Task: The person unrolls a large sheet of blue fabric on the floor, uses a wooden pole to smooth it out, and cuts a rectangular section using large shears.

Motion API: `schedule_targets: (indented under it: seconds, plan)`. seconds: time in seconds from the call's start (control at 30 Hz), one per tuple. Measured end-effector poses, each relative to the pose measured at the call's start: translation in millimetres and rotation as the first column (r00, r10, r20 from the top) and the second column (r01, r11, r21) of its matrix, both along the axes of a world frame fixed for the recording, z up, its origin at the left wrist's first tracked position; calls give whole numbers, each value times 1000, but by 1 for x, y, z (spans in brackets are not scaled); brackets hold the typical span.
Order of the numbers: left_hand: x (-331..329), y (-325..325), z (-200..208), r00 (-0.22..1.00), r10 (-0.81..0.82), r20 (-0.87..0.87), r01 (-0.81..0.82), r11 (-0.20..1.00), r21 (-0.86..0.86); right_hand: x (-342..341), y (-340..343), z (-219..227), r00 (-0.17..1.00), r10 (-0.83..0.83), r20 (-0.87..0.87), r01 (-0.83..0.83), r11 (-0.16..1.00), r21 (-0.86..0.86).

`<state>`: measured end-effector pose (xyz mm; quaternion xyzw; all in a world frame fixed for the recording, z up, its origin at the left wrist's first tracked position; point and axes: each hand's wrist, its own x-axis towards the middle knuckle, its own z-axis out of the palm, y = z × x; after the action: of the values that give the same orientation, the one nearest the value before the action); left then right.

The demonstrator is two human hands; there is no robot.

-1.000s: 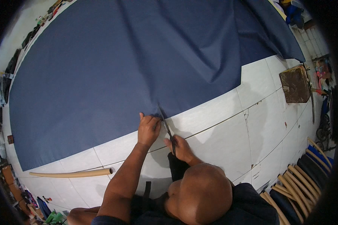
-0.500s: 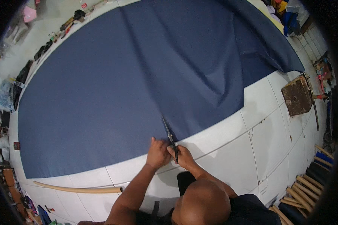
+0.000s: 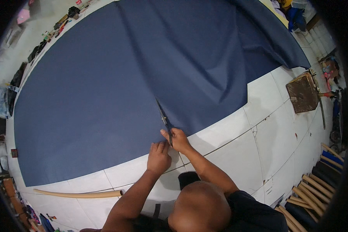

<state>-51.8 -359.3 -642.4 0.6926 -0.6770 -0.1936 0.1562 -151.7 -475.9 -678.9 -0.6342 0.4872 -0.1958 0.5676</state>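
Observation:
A large dark blue sheet of material (image 3: 85, 100) is spread over the pale tiled floor, with long folds toward its right side. My right hand (image 3: 178, 140) is closed round the handles of a pair of scissors (image 3: 164, 119). Their blades reach over the sheet from its near edge and point away, slightly left; whether they are parted is hard to make out. Just left of the handles, my left hand (image 3: 159, 157) rests on the near edge of the sheet, back up, fingers stretched forward and holding nothing visible.
A long beige tube (image 3: 81, 194) lies front left, near my left forearm. A worn brown block (image 3: 302, 92) stands at the right, beyond the sheet's edge. Several rolls (image 3: 313, 189) are stacked at the lower right. Assorted small items line the far left edge.
My right hand and the scissors have moved forward and slightly left, farther over the sheet. My left hand's raised thumb is down now, and the hand lies flatter on the edge.

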Motion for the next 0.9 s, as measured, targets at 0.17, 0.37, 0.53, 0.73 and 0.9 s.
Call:
schedule_targets:
  seconds: [0.17, 0.37, 0.53, 0.73, 0.9]
  plan:
    - [0, 1, -2, 1000, 1, 26, -1, 1000, 16, 7, -17, 3, 999, 44, -10, -42, 984, 175]
    - [1, -6, 10, 1000, -21, 15, 21, 999, 34, 58, -83, 31, 999, 31, 39, -41, 950, 308]
    - [1, -7, 14, 998, -42, 40, 39, 996, 74, 78, -95, 11, 1000, 9, 4, -10, 989, 151]
    - [5, -3, 7, 998, -47, 44, 38, 983, 181, 93, -115, 16, 999, 33, 22, -36, 990, 134]
    - [6, -6, 8, 997, -69, 38, 61, 981, 184, 163, -203, 29, 1000, 29, 4, -30, 979, 203]
